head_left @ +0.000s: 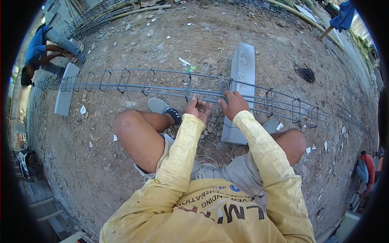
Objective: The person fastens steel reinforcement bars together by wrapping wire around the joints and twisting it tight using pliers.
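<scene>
A long steel rebar cage [135, 87] with square stirrups lies across two pale concrete blocks, the nearer one [243, 60] under its right part and the other [67, 91] at the left. My left hand [198, 108] is at the cage's near side, palm turned up and fingers apart, holding nothing visible. Just right of it, my right hand [234, 104] is at the bars beside the near block, its fingers bent together around something too small to make out. Thin tie wire [224, 84] shows around the bars beyond my right hand.
A co-worker [38, 48] bends over the cage's far left end. A bundle of dark stirrups or wires [304, 74] lies on the ground at right. More rebar [97, 20] and bamboo poles lie at the top. Another person [366, 170] is at the far right.
</scene>
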{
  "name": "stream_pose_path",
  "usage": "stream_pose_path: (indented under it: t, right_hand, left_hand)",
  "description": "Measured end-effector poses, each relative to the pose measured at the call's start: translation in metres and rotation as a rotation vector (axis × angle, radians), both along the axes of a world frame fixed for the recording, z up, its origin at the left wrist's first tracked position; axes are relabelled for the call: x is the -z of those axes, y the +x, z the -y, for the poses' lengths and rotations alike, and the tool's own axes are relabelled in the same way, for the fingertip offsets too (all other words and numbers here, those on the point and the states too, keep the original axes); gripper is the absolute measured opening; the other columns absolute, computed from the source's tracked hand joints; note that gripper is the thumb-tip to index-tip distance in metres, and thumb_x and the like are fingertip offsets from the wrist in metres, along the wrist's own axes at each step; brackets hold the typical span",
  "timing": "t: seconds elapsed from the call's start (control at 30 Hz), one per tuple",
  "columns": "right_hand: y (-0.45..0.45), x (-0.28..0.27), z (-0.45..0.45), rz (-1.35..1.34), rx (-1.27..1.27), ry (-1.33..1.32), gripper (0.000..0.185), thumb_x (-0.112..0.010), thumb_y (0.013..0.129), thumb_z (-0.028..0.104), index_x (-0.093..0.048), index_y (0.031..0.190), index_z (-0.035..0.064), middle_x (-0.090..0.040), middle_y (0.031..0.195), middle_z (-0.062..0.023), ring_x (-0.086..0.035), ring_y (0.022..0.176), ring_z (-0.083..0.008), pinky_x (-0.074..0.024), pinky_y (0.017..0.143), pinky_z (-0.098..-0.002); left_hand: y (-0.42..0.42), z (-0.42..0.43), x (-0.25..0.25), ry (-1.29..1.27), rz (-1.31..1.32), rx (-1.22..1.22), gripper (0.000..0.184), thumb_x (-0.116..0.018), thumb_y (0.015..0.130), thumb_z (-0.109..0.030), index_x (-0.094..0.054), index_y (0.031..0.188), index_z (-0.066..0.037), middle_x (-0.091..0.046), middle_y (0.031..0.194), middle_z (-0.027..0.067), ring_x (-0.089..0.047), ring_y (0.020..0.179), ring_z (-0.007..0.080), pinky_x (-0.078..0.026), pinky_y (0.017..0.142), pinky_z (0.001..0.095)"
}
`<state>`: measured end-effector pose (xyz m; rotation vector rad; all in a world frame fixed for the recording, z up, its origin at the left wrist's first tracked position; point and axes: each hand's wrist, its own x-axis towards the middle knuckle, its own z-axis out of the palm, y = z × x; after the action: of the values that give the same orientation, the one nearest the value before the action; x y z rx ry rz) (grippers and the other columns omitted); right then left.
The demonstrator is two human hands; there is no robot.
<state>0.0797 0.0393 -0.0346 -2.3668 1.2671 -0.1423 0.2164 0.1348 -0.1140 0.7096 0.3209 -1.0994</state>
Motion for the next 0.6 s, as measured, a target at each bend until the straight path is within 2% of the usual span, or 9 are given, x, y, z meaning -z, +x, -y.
stream_pose_path:
  t: [0.03, 0.1, 0.17, 0.3, 0.4, 0.5, 0.6]
  right_hand:
    - [0.003, -0.001, -0.004, 0.064, -0.042, 0.166, 0.043, -0.062, 0.088, 0.035, -0.057, 0.117, 0.0044, -0.062, 0.109, -0.0191, -0.06, 0.105, -0.036, -0.0469, 0.089, -0.0441]
    - [0.007, -0.002, -0.015, 0.19, -0.111, 0.501, 0.039, -0.06, 0.089, 0.032, -0.058, 0.117, 0.0051, -0.066, 0.104, -0.0208, -0.063, 0.101, -0.0372, -0.0483, 0.087, -0.0443]
    - [0.007, 0.014, -0.024, 0.23, -0.101, 0.42, 0.035, -0.058, 0.09, 0.029, -0.059, 0.116, 0.0066, -0.066, 0.103, -0.0221, -0.064, 0.098, -0.039, -0.049, 0.085, -0.0445]
    - [0.008, 0.029, -0.014, 0.209, -0.026, 0.35, 0.028, -0.054, 0.091, 0.027, -0.063, 0.112, 0.0093, -0.068, 0.102, -0.0197, -0.063, 0.098, -0.0393, -0.0489, 0.085, -0.0443]
    - [0.008, 0.0, 0.009, 0.129, -0.032, 0.225, 0.027, -0.055, 0.091, 0.027, -0.067, 0.106, 0.0088, -0.069, 0.1, -0.0177, -0.064, 0.097, -0.0381, -0.0489, 0.086, -0.0433]
    - [0.006, -0.023, 0.042, 0.061, -0.114, 0.216, 0.026, -0.056, 0.09, 0.027, -0.069, 0.103, 0.0088, -0.069, 0.1, -0.0178, -0.064, 0.097, -0.0374, -0.0489, 0.086, -0.0426]
    - [0.004, -0.039, 0.057, -0.03, -0.183, 0.233, 0.027, -0.057, 0.089, 0.027, -0.07, 0.102, 0.0085, -0.069, 0.101, -0.0181, -0.064, 0.098, -0.0371, -0.0488, 0.087, -0.0423]
  left_hand:
    - [-0.001, 0.002, -0.001, -0.041, -0.041, -0.022, 0.017, -0.055, 0.098, -0.028, -0.06, 0.106, -0.014, -0.06, 0.075, -0.0029, -0.062, 0.073, 0.0149, -0.05, 0.089, 0.0515]
    - [0.001, 0.005, 0.002, -0.055, -0.028, -0.091, 0.021, -0.057, 0.096, -0.031, -0.059, 0.109, -0.014, -0.058, 0.076, -0.0027, -0.06, 0.073, 0.0147, -0.051, 0.087, 0.0491]
    - [0.008, 0.01, 0.014, -0.051, -0.05, -0.159, 0.026, -0.06, 0.095, -0.034, -0.059, 0.111, -0.014, -0.057, 0.076, -0.0027, -0.061, 0.073, 0.0159, -0.054, 0.084, 0.0468]
    - [0.011, 0.002, 0.01, 0.115, 0.042, -0.017, 0.029, -0.063, 0.092, -0.035, -0.06, 0.113, -0.014, -0.055, 0.078, -0.0022, -0.059, 0.074, 0.016, -0.055, 0.077, 0.0413]
    - [0.016, 0.0, 0.018, 0.369, 0.069, 0.029, 0.032, -0.063, 0.092, -0.033, -0.058, 0.116, -0.013, -0.054, 0.08, -0.0004, -0.058, 0.069, 0.0154, -0.055, 0.07, 0.0386]
    - [0.027, 0.003, 0.034, 0.44, 0.192, -0.078, 0.035, -0.062, 0.093, -0.03, -0.055, 0.12, -0.011, -0.055, 0.08, 0.0011, -0.057, 0.063, 0.0146, -0.055, 0.06, 0.035]
    - [0.041, 0.01, 0.045, 0.445, 0.249, -0.099, 0.031, -0.061, 0.093, -0.028, -0.053, 0.117, -0.01, -0.055, 0.081, 0.0019, -0.056, 0.06, 0.0136, -0.052, 0.052, 0.0327]
